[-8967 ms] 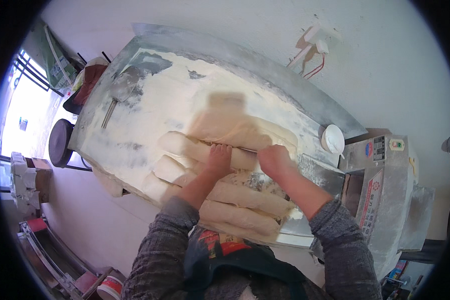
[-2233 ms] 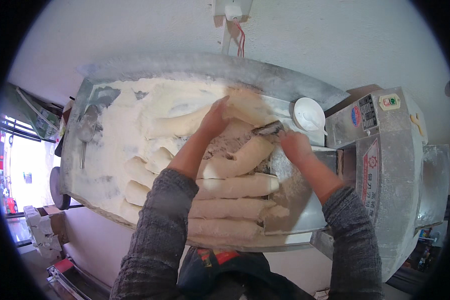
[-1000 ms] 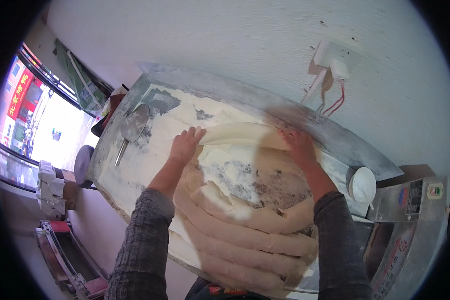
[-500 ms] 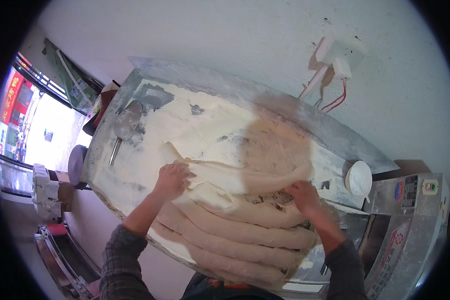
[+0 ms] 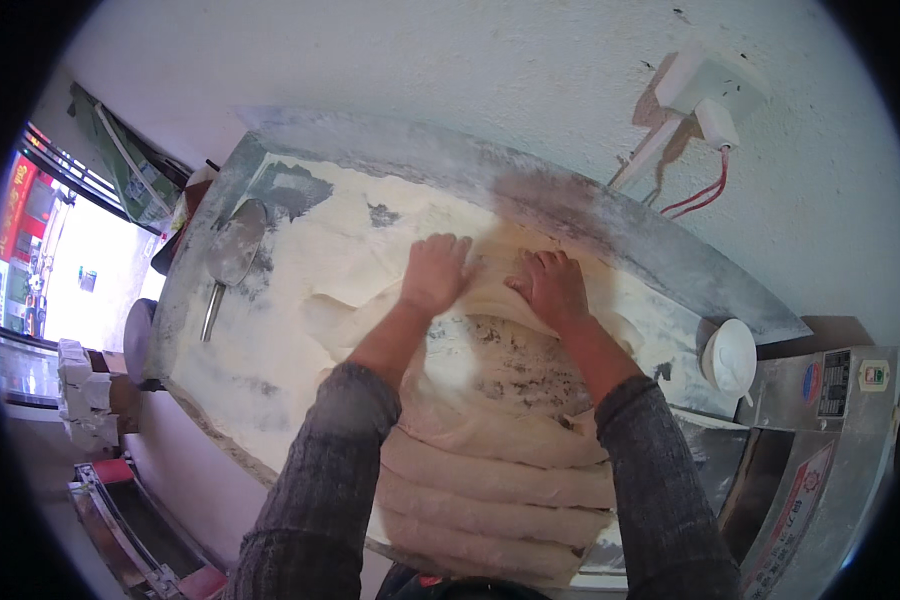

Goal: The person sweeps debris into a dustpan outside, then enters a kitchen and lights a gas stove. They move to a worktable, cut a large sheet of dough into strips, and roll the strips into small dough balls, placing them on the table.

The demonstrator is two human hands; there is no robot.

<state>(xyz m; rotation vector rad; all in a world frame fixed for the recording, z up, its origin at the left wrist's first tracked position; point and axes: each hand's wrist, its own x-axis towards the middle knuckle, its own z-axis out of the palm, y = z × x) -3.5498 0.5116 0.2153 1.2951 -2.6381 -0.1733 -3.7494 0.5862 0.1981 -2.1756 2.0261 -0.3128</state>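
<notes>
Dough roll under the hands [image 5: 495, 288]: lying crosswise on the floured worktop [image 5: 295, 275], toward the rear; pale, long, tapering at the left end, partly covered from above.
Left hand [image 5: 437, 272]: resting palm down on this roll, with fingers extended toward the raised back panel [image 5: 400, 145]; released, laid on top rather than wrapped around.
Right hand [image 5: 552, 288]: resting palm down on the same roll, near the left hand but apart from it; released, with fingers spread and slightly bent; impossible to tell how firmly pressed.
Nearer dough rolls [image 5: 495, 487]: set side by side close to the front edge, touching along their lengths, mostly in shadow between the two sleeves.
Sleeves [image 5: 315, 485]: dark grey, knitted in look, ending above the wrists.
Scoop [image 5: 238, 245]: metal, lying at the left end of the worktop, with handle directed toward the front.
Bowl [image 5: 730, 358]: white, standing at the right end, near the back panel.
Machine [image 5: 835, 415]: grey metal, boxy, just beside the right end of the worktop.
Wall socket [image 5: 710, 85]: white, fitted with a plug and a red cord [image 5: 708, 195].
Stool [image 5: 141, 345]: dark, round-seated, just beyond the left end.
</notes>
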